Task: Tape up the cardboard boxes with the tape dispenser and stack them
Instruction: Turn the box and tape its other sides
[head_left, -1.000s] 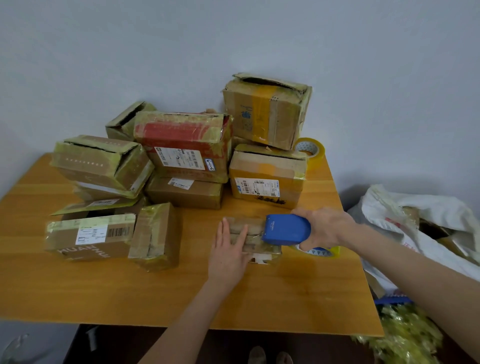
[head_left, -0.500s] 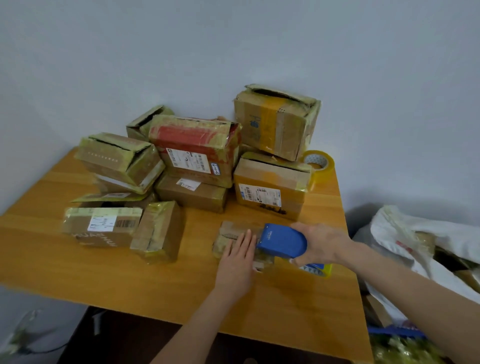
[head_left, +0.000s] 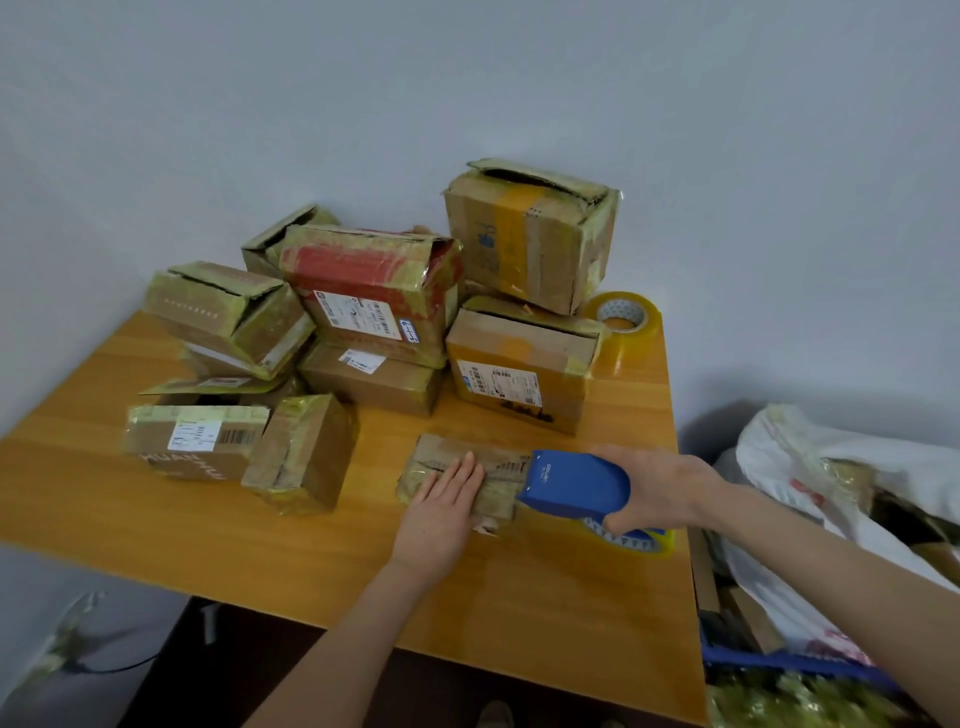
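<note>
A small flat cardboard box (head_left: 452, 457) lies on the wooden table (head_left: 156, 499) near its right front. My left hand (head_left: 441, 512) presses flat on the box with straight fingers. My right hand (head_left: 657, 491) grips a blue tape dispenser (head_left: 576, 483) whose front end meets the box's right end; its yellowish tape roll (head_left: 641, 540) shows under the hand. Behind stand piles of taped boxes: a red-topped one (head_left: 374, 280) on others at the middle, a tall pair (head_left: 530, 239) at the right.
A spare roll of clear tape (head_left: 623, 314) stands at the table's back right corner. Two boxes (head_left: 244, 447) sit at the front left. A white bag (head_left: 841, 467) with cardboard lies on the floor right of the table. A grey wall is behind.
The dispenser has slid rightward toward the small box's right end. My left hand stays flat on the box. The view has shifted slightly.
</note>
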